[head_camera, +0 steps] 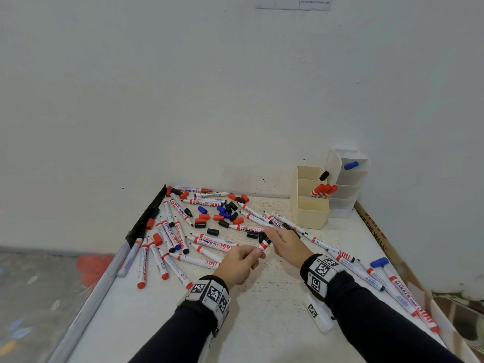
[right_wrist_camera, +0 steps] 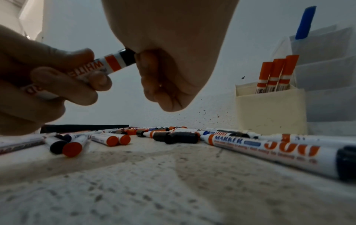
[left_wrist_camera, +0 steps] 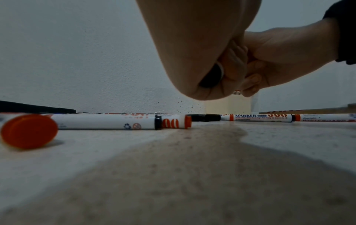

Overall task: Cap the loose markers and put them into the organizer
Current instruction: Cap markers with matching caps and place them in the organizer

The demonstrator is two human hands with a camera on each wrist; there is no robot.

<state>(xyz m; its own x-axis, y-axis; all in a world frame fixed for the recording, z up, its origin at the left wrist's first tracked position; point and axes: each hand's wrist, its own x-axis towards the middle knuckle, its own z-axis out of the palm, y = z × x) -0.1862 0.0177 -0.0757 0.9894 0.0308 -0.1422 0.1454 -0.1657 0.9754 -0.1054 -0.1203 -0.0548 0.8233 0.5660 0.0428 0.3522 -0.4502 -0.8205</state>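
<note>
My left hand [head_camera: 242, 260] grips the barrel of a white whiteboard marker [head_camera: 264, 244] above the middle of the table. My right hand [head_camera: 281, 242] curls round a black cap [right_wrist_camera: 128, 57] at the marker's far end. In the right wrist view the cap sits against the marker's red band, with the left hand's fingers [right_wrist_camera: 77, 73] wrapped round the barrel. Many uncapped markers [head_camera: 212, 242] and loose red, blue and black caps [head_camera: 225, 213] lie scattered on the table. The cream organizer [head_camera: 310, 205] at the back right holds three red-capped markers [head_camera: 323, 191] and a black-capped one [head_camera: 324, 176].
A white tiered organizer [head_camera: 349, 184] behind the cream one holds a blue-capped marker [head_camera: 351, 165]. More markers [head_camera: 379, 281] lie along the table's right side. A black strip [head_camera: 146, 218] edges the left side, and a wall stands close behind. A tagged white block [head_camera: 318, 313] lies near my right forearm.
</note>
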